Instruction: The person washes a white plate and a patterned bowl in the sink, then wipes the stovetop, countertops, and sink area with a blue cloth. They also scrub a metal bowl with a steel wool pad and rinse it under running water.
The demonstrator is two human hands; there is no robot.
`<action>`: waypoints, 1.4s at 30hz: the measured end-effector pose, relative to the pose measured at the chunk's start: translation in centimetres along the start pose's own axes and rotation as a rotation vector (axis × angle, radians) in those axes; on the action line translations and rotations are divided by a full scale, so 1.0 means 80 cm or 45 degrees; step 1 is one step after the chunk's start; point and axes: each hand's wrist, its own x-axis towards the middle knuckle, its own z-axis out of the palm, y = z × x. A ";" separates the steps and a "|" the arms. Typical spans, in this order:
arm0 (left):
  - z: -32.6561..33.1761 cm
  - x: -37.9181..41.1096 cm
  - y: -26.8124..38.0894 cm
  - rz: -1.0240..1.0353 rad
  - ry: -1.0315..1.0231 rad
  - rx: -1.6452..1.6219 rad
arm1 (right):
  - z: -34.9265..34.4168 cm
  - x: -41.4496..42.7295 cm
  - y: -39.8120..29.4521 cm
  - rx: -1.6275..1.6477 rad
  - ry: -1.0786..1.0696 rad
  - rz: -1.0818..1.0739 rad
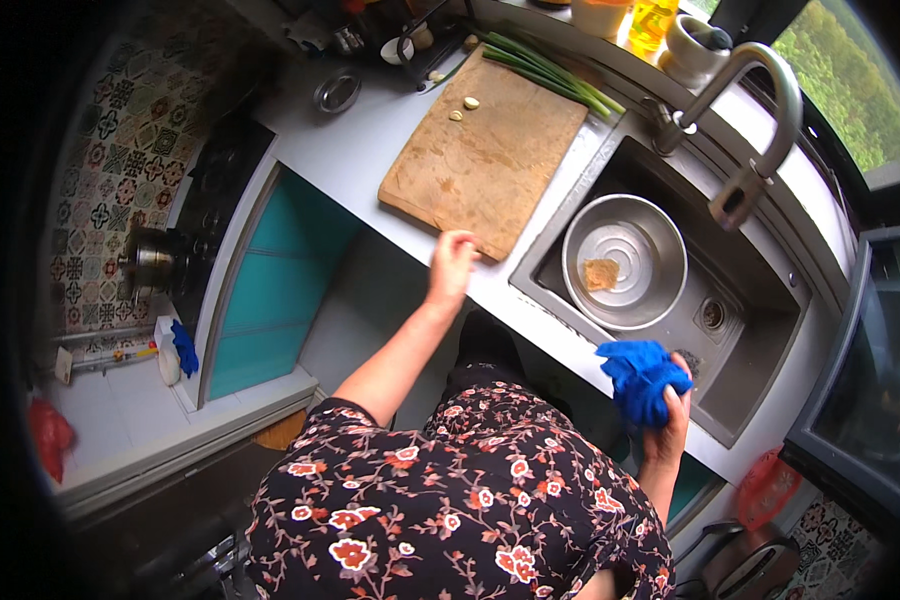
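My right hand (671,420) holds a bunched blue cloth (637,381) over the front rim of the sink. At the near edge of a wooden cutting board (487,157) is my left hand (455,264), fingers slightly curled; whether it touches the board is unclear, and it holds nothing visible. Two garlic cloves (471,103) lie on the board, and green onions (544,67) rest along its far edge. Inside the sink (765,352) stands a round metal basin (679,259) with a tan sponge or pad (601,274) in it.
A pull-out faucet (784,105) arches over the sink from behind. On the windowsill are a mortar and pestle (694,49) and a bottle of yellow liquid (651,26). A small metal dish (337,91) sits left of the board. An open window frame (825,360) juts in at right.
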 end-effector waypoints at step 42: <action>0.017 0.346 0.141 1.322 -0.489 1.183 | 0.226 0.410 -0.031 -1.500 0.640 -0.731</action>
